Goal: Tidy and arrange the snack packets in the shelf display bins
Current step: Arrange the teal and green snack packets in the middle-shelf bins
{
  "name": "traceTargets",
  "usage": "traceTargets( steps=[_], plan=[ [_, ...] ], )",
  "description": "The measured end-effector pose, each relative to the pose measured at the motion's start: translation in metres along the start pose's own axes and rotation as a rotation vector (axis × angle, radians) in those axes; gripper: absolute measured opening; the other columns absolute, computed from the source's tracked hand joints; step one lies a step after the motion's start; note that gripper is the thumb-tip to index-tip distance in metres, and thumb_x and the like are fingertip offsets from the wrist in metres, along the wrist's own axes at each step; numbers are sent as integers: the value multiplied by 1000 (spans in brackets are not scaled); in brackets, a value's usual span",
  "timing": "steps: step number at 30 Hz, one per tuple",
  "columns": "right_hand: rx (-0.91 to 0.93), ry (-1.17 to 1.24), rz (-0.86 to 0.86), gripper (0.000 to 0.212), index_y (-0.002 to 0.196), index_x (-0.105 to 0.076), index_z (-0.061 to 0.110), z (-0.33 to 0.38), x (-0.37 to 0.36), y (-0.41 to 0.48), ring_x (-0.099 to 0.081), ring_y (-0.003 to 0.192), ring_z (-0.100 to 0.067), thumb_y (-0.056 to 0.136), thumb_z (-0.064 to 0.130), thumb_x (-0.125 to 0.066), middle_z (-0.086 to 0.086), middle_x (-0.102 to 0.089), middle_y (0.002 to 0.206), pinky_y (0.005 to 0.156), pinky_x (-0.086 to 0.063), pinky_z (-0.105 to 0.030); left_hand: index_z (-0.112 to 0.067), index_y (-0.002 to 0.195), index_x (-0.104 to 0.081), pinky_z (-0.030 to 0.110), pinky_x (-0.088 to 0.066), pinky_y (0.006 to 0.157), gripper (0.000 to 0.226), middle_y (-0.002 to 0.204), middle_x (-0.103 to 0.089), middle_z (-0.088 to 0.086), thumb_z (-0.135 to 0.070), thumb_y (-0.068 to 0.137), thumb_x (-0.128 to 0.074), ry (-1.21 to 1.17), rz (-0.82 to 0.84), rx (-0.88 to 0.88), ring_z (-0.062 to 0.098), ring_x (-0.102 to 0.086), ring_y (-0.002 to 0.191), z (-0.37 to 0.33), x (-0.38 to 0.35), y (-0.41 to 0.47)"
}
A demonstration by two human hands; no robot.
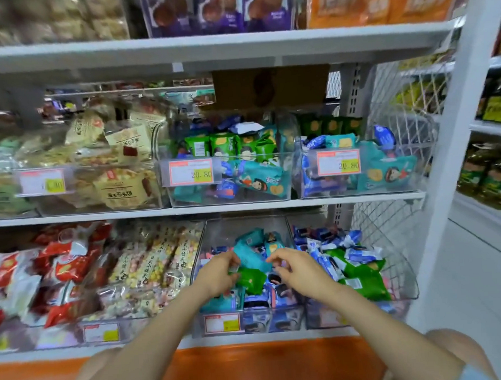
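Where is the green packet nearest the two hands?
Head view: green packet lies in the bottom-row centre bin, between left hand and right hand, below a teal packet.

I am in a shop, facing a snack aisle: white metal shelves (207,46) rise in tiers in front of me. Each tier is lined with clear plastic bins (245,225) heaped with small wrapped snack packets (260,177), many copies of the same few kinds. The bin fronts carry printed price labels (191,172), two of them reading 20.80. Past a wire mesh side panel (395,95) to my right, a second rack (490,128) stands stocked with more packaged goods.
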State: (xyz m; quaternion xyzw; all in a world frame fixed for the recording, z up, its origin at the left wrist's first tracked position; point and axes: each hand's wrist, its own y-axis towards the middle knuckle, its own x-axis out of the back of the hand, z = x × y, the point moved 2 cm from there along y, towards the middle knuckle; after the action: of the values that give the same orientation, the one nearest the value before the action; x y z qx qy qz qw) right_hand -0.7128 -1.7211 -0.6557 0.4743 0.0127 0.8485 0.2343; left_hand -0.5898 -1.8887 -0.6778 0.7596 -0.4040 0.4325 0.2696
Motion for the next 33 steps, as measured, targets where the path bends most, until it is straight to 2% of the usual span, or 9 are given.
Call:
traceTargets(
  steps=[7,16,18,20,22,25,27,30,33],
  plan=[
    [-47,-98,112,26,115,-59,23,-32,-18,69,-54,84,-14,91,12,-54,-4,-58,111,71,-43,-27,-11,121,-50,15,-32,73,35,119,-58,4,-19,89,-61,66,121,6,18,-55,107,24,-15,37],
    [-40,-68,440,50,135,-47,22,-50,-40,116,-44,127,-19,89,10,-62,-4,-44,140,99,-36,-24,-22,133,-46,32,-31,104,57,136,-47,4,-34,82,-68,380,254,-76,22,-40,125,48,-23,56],
    [-58,-26,466,49,135,-47,23,-53,-44,118,-46,123,-13,90,7,-59,0,-43,140,92,-38,-19,-24,130,-50,32,-28,101,54,132,-47,3,-38,81,-67,464,229,-140,22,-38,124,44,-19,54],
    [-81,23,480,45,134,-48,24,-56,-47,120,-51,96,1,93,5,-54,6,-50,126,76,-39,-8,-25,127,-51,31,-28,96,54,125,-46,2,-43,78,-66,491,168,-185,20,-38,118,44,-11,51],
    [-100,61,481,42,134,-49,23,-56,-50,124,-48,89,8,96,6,-50,10,-49,124,72,-37,-4,-25,124,-49,28,-30,91,57,119,-45,-1,-45,74,-67,472,80,-213,17,-39,112,47,0,46],
    [-98,126,489,45,135,-48,28,-56,-58,130,-39,131,-12,93,12,-56,3,-36,148,100,-34,-21,-21,115,-50,26,-34,79,50,110,-53,-2,-39,72,-69,321,-48,-213,16,-50,103,53,17,34],
    [-102,150,494,55,137,-43,34,-54,-64,129,-32,137,-18,89,18,-64,1,-32,150,109,-32,-31,-19,111,-51,26,-35,71,48,101,-57,-3,-37,71,-71,200,-119,-166,13,-52,92,56,26,24],
    [-143,80,452,79,140,-31,42,-53,-74,125,-38,131,-25,77,27,-76,-4,-32,145,106,-36,-35,-26,108,-52,24,-42,67,48,96,-58,-7,-41,69,-75,30,-206,-63,9,-54,83,63,29,13],
    [-143,-24,377,78,138,-30,43,-51,-83,120,-51,112,-27,76,24,-73,-8,-38,132,89,-44,-30,-28,101,-50,17,-42,59,42,90,-60,-9,-31,71,-79,-130,-277,10,2,-56,75,61,26,8]
  ],
)
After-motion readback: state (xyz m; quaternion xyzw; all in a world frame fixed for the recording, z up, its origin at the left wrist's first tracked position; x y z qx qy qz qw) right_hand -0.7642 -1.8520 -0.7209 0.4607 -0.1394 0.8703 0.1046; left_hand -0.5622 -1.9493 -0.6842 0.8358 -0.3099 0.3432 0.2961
